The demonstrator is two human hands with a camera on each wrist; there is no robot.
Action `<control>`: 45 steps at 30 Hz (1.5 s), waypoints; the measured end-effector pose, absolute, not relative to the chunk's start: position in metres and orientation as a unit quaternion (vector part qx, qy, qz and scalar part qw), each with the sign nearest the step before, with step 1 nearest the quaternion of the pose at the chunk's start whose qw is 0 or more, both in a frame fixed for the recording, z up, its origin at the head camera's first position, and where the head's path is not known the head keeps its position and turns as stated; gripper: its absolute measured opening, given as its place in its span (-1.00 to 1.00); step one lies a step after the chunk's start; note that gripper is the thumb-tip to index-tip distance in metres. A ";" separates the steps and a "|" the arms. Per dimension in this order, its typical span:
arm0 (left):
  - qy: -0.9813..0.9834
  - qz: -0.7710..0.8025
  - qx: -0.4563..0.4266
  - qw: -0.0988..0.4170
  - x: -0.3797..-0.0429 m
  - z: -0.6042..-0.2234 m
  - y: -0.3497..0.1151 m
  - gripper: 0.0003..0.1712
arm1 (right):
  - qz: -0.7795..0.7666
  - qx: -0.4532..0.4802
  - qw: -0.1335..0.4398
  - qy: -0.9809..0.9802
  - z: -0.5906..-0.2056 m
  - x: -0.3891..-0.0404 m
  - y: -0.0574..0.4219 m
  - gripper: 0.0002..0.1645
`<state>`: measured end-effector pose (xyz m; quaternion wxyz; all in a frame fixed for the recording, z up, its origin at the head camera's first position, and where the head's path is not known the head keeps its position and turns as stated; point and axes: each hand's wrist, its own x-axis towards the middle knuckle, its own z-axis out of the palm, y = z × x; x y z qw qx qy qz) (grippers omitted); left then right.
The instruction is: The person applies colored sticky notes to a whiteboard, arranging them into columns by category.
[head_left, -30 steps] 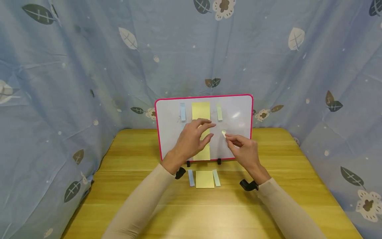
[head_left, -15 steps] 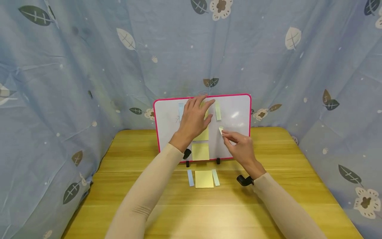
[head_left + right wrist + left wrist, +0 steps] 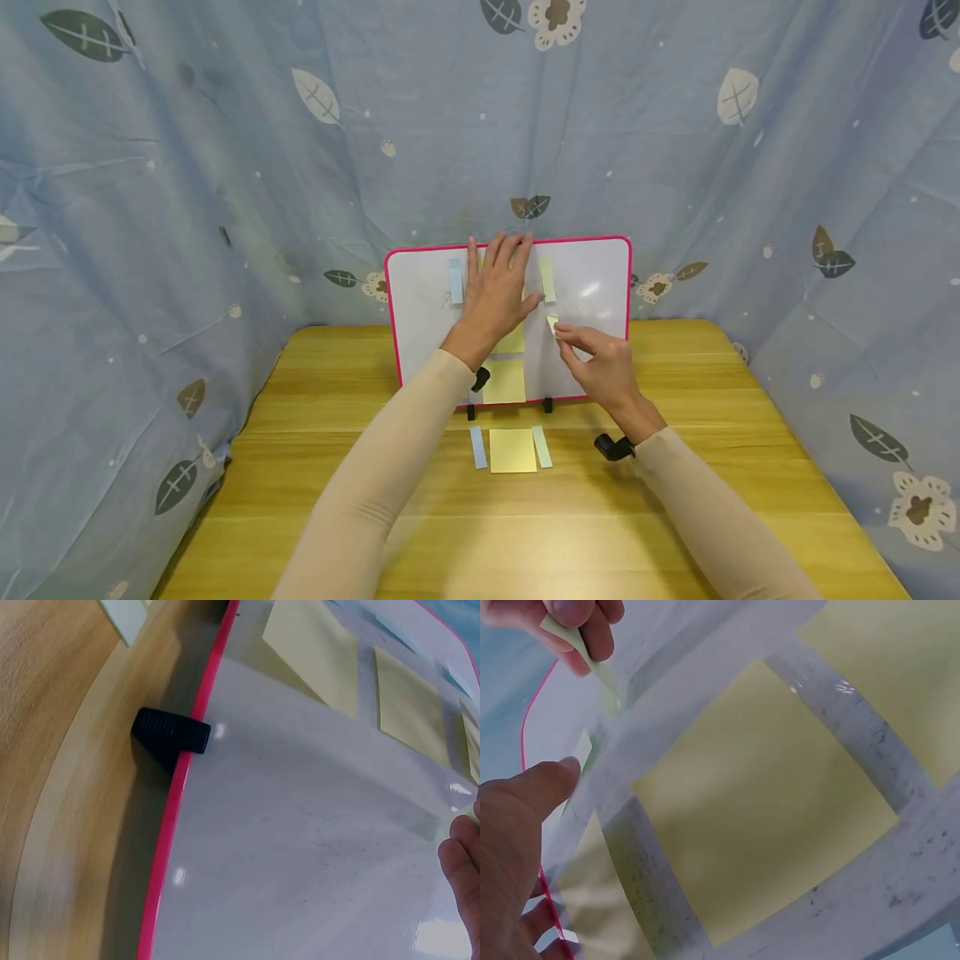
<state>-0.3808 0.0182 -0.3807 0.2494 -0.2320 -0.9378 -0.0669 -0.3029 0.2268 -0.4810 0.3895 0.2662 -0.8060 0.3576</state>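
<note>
A whiteboard with a pink frame stands on the table. My left hand lies spread across its upper middle, fingertips at the top edge, covering most of the top yellow sticky note. In the left wrist view, the left thumb overlaps a pale green strip on the board. My right hand pinches a second pale green sticky strip between thumb and fingers, just below the first green strip. The held strip's far end appears to touch the board. More yellow notes run down the middle, and a blue strip is left of them.
Before the board on the wooden table lie a blue strip, a yellow sticky note pad and a pale green strip. Black feet hold the board's lower edge. A blue patterned curtain surrounds the table.
My left hand has moved up from mid-board and flattened over the top yellow note. My right hand, still pinching the green strip, has shifted slightly left and up.
</note>
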 end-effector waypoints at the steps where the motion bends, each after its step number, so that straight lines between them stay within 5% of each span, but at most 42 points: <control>1: -0.938 -0.066 -0.231 0.251 -0.381 -0.381 0.018 0.21 | 0.352 0.268 0.391 -0.807 -0.481 -0.304 0.227 -0.77; 27: -0.943 -0.006 -0.207 0.261 -0.383 -0.396 0.026 0.61 | 0.317 0.290 0.412 -0.804 -0.486 -0.311 0.226 -0.71; 45: -0.935 -0.004 -0.185 0.303 -0.386 -0.407 0.036 0.58 | 0.333 0.294 0.389 -0.807 -0.495 -0.317 0.228 -0.69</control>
